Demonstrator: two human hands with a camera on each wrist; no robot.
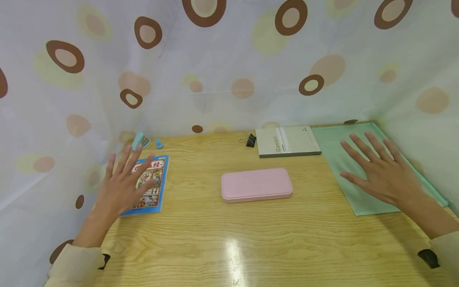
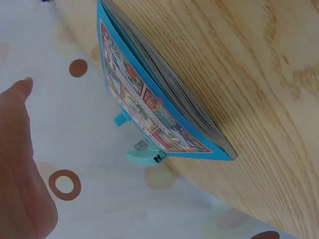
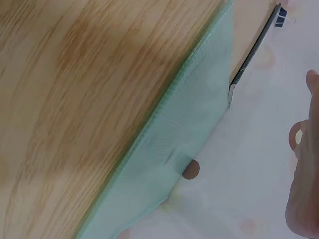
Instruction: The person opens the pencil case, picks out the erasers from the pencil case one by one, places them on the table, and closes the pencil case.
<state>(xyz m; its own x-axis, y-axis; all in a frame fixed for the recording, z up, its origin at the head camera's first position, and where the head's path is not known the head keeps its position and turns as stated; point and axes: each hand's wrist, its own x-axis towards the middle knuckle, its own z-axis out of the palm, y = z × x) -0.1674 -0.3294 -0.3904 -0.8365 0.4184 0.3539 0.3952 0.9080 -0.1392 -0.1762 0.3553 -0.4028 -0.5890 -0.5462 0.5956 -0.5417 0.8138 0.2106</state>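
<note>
My left hand (image 1: 122,185) hovers with spread fingers over a blue-edged picture book (image 1: 152,201), hiding its left part; the book's cover and thick page edge show in the left wrist view. On the other side, my right hand (image 1: 387,175) is held palm down, fingers spread, above a pale green translucent folder (image 1: 353,195). Neither hand holds anything. Between them a pink, rounded case (image 1: 256,184) lies closed on the wooden table (image 1: 201,239).
Behind the book stand a light blue stapler (image 1: 140,140) and a small blue object (image 1: 159,144). A black binder clip (image 1: 251,140) lies beside a notepad (image 1: 287,141), which adjoins the folder. Patterned white cloth (image 1: 222,52) bounds the table's back and sides.
</note>
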